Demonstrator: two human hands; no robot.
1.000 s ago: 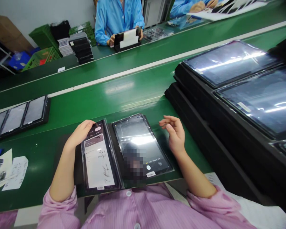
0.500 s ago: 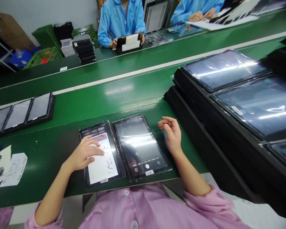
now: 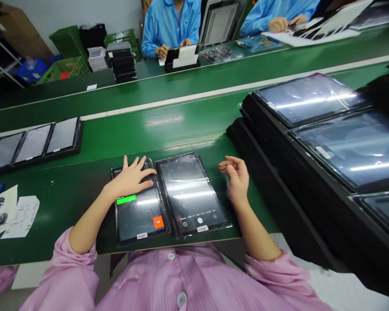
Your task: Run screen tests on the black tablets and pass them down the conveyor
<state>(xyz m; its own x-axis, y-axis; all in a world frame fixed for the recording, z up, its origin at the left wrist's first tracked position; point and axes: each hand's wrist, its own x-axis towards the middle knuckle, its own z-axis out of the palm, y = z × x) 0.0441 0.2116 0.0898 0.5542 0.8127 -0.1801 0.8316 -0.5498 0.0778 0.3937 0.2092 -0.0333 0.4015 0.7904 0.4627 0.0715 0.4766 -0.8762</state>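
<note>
One hand (image 3: 130, 179) palm-down over tablet (image 3: 138, 218)

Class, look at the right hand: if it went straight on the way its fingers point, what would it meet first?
The right hand would probably first meet the right edge of the tablet on its left; the hand's height is unclear, so it might pass above.

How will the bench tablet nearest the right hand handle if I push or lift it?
The tablet is probably stiff, given its straight-edged slab shape. Its glossy clear wrap may make it slippery. Lying flat, it's unlikely to tip or roll.
</note>
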